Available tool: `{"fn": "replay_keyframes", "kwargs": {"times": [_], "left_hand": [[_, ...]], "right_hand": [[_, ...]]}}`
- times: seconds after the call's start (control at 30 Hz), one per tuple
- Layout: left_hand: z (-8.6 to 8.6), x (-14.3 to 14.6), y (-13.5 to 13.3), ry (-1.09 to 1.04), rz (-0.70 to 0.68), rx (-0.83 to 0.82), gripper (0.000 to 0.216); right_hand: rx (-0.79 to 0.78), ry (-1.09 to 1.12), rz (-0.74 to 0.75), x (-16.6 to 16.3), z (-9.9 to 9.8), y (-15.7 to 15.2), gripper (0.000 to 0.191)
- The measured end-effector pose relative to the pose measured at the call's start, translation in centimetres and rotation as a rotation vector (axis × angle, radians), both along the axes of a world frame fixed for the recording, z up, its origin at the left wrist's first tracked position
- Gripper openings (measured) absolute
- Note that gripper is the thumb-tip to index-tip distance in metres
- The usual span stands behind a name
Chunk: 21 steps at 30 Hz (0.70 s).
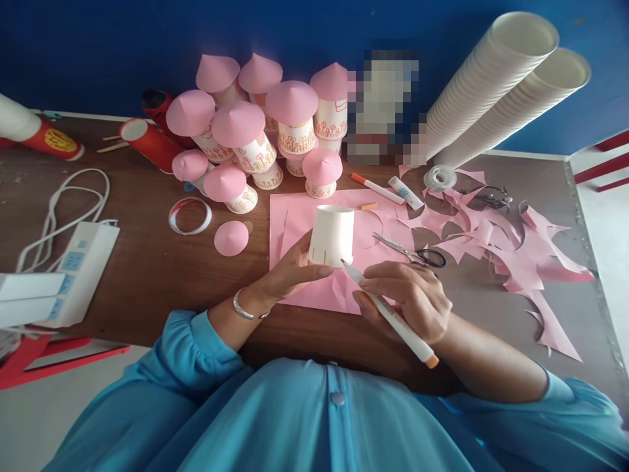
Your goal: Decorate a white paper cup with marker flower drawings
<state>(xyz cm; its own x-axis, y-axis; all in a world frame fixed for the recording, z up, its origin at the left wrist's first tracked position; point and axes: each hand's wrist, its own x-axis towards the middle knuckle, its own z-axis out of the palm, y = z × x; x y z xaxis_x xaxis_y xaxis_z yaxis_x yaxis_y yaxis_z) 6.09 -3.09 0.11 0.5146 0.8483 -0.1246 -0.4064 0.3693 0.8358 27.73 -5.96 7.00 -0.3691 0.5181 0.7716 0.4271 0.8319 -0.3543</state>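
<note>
Now left hand [291,270] pinching tapered white paper cup [332,231], right hand [413,300] gripping slim cylindrical marker [400,328].

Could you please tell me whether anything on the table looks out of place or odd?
Mildly, yes. One small cone seems to sit on the table with nothing visible under it, whereas the other cones top cups. At the right, paper scraps lie strewn untidily, like offcuts. I see no spill.
</note>
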Motion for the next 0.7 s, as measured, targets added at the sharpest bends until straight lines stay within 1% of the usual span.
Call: {"fn": "replay_keyframes", "kwargs": {"times": [0.2, 0.37, 0.5, 0.7], "left_hand": [[0.23, 0.06, 0.12, -0.007, -0.014, 0.02, 0.052], [0.25, 0.11, 0.14, -0.009, -0.034, 0.032, 0.052], [0.19, 0.04, 0.12, -0.007, -0.044, 0.04, 0.052], [0.37, 0.11, 0.02, -0.015, -0.05, 0.041, 0.052]], "right_hand": [[0.057, -0.008, -0.02, -0.26, -0.45, 0.21, 0.014], [0.054, -0.024, -0.055, -0.25, -0.46, 0.17, 0.012], [0.059, -0.028, -0.054, -0.23, -0.46, 0.15, 0.012], [0.04, -0.051, -0.053, -0.07, -0.43, 0.17, 0.017]]}}
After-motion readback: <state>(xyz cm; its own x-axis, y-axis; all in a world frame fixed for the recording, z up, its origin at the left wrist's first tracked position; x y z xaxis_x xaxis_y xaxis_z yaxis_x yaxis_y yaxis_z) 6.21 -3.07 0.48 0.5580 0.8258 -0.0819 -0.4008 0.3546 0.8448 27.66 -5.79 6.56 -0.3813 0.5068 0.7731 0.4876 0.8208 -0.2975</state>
